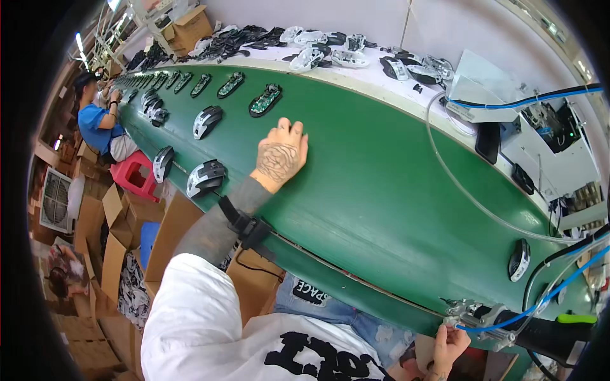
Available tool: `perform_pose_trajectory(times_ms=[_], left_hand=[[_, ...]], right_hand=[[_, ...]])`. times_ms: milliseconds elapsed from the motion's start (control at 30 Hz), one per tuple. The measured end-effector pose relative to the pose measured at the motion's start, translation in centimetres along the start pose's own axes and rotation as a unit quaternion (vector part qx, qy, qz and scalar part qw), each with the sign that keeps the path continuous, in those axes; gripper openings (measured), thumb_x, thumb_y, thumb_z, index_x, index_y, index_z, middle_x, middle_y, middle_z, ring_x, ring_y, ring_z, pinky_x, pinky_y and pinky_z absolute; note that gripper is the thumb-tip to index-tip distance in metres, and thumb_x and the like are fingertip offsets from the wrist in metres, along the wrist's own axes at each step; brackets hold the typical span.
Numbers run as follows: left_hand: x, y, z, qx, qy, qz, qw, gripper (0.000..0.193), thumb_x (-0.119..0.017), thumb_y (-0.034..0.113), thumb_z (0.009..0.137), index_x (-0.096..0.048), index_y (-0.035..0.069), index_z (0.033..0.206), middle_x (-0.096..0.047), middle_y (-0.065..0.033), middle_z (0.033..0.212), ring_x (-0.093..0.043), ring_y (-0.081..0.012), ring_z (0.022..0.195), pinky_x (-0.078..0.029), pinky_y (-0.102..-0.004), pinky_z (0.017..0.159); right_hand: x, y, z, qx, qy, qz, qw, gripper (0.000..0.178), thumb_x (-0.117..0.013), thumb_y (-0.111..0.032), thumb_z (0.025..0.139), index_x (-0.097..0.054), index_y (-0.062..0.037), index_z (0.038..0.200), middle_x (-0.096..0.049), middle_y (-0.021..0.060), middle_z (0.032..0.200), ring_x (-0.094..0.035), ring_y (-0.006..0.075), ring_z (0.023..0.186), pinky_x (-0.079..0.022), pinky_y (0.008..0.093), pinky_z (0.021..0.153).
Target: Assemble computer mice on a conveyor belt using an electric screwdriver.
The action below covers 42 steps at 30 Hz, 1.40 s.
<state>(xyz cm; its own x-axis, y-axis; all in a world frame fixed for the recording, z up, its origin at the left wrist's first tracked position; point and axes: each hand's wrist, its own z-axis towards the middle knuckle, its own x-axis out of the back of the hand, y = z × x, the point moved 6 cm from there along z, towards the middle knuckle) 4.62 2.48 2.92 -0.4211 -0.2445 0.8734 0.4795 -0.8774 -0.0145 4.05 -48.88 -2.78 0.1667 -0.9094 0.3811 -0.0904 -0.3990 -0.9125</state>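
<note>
Right grip (450,345) is narrow, thumb and fingertips drawn together at the metal nose (467,312) of a black-bodied hand tool (505,320); whether anything small is pinched there, I cannot tell. From that hand the tool's body runs toward 3 o'clock, with a blue hose (489,327) beside it, and one computer mouse (519,260) sits on the green surface (381,190) at about 1 o'clock. Left grip (279,157) is well apart, over the surface toward 10 o'clock, its fingers curled and knuckles up; its palm is hidden, so I cannot tell whether it holds anything. Just beyond its knuckles, between 11 and 12 o'clock, lies a mouse base with a bare circuit board (265,100), the nearest of a row of similar bases trailing off toward 10. Gray-and-black mice lie around that hand, one (208,122) at 10 o'clock, another (206,178) between 8 and 9. Farther out, a white ledge (375,86) toward 12 carries mouse shells (308,59), cardboard boxes (170,238) stand toward 8, and a person in a blue shirt (96,120) is between 9 and 10, near a red stool (135,174).
</note>
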Motion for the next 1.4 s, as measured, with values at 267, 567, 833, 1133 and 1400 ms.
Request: perform_pose_trajectory(times_ms=[267,567,833,1133,1400], left_hand=[[-0.1,2.2,0.2,-0.079,-0.052,0.006,0.995,0.037,-0.063,0.031,0.076,-0.054,0.006,0.101,-0.050,-0.0097,0.093,-0.057,-0.0263,0.080,-0.051,-0.0362,0.061],[-2.5,-3.7,-1.3,-0.069,-0.043,-0.182,0.980,0.062,-0.071,0.039,0.072,-0.051,0.006,0.121,-0.054,-0.0184,0.112,-0.052,-0.0379,0.100,-0.043,-0.0408,0.089],[-6.8,-13.5,10.2,0.091,-0.044,-0.054,0.993,0.064,-0.063,0.052,0.074,-0.051,0.016,0.125,-0.050,-0.0238,0.117,-0.051,-0.0381,0.105,-0.043,-0.0403,0.090],[-10.7,-14.6,8.3,0.062,-0.151,-0.119,0.979,0.065,-0.058,0.049,0.080,-0.037,0.024,0.136,-0.034,-0.0248,0.135,-0.042,-0.0409,0.120,-0.037,-0.0411,0.100],[-10.2,-12.3,9.3,0.052,-0.123,-0.137,0.981,0.054,-0.056,0.046,0.082,-0.042,0.028,0.131,-0.029,-0.0250,0.139,-0.038,-0.0422,0.122,-0.037,-0.0438,0.100]], right_hand=[[1.3,0.0,-0.4,0.142,0.012,-0.056,0.988,0.012,-0.065,-0.005,0.078,-0.055,-0.0002,0.071,-0.054,0.0002,0.058,-0.048,0.0032,0.047,-0.037,0.0166,0.043],[1.4,-0.9,0.0,0.206,0.015,-0.129,0.970,0.013,-0.066,-0.005,0.076,-0.055,-0.0018,0.070,-0.052,-0.0006,0.058,-0.044,0.0034,0.049,-0.035,0.0181,0.045],[1.0,-0.1,0.2,0.152,0.007,-0.090,0.984,0.012,-0.063,-0.008,0.081,-0.054,0.0000,0.076,-0.055,-0.0002,0.063,-0.046,0.0021,0.054,-0.036,0.0166,0.048],[0.7,-0.9,-0.7,0.118,0.030,-0.092,0.988,0.014,-0.064,-0.009,0.080,-0.055,0.0019,0.078,-0.054,0.0008,0.063,-0.046,0.0039,0.051,-0.035,0.0175,0.046],[1.9,1.4,-1.1,0.098,0.106,-0.043,0.989,0.013,-0.067,-0.008,0.078,-0.057,-0.0003,0.081,-0.055,0.0025,0.075,-0.050,0.0051,0.058,-0.039,0.0186,0.049]])
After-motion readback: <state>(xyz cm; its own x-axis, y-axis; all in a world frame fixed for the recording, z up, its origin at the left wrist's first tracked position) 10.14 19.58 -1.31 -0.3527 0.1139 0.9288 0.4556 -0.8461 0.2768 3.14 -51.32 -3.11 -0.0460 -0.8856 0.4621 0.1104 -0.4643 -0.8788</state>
